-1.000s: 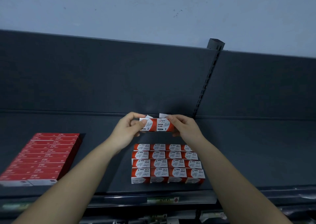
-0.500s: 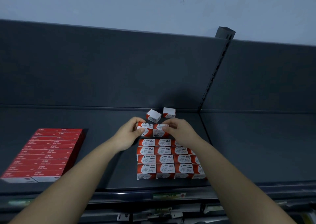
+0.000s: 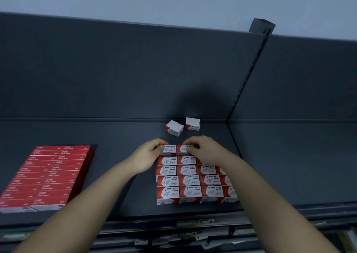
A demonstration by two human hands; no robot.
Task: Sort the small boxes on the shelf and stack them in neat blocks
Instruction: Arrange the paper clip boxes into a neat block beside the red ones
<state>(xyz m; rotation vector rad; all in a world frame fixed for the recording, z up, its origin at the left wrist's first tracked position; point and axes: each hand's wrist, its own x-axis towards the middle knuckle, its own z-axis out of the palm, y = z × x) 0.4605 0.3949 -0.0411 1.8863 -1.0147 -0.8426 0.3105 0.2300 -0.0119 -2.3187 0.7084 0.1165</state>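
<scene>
A block of red and white paper clip boxes (image 3: 190, 182) lies on the dark shelf (image 3: 125, 136) in several neat rows. At its far edge two more boxes sit side by side. My left hand (image 3: 149, 155) pinches the left one (image 3: 170, 149) and my right hand (image 3: 202, 151) pinches the right one (image 3: 183, 148). Both boxes touch the block's back row. Two loose boxes lie behind them near the back wall, one tilted (image 3: 174, 128) and one square (image 3: 192, 124).
A flat block of long red boxes (image 3: 48, 175) fills the shelf's left part. A slotted upright post (image 3: 249, 72) divides the back panel. The shelf's front rail (image 3: 193, 222) carries a price label. Bare shelf extends to the right of the post.
The two boxes held up in the air a second ago have come down and now sit at the block's far edge. The camera has tilted, showing two loose boxes behind.
</scene>
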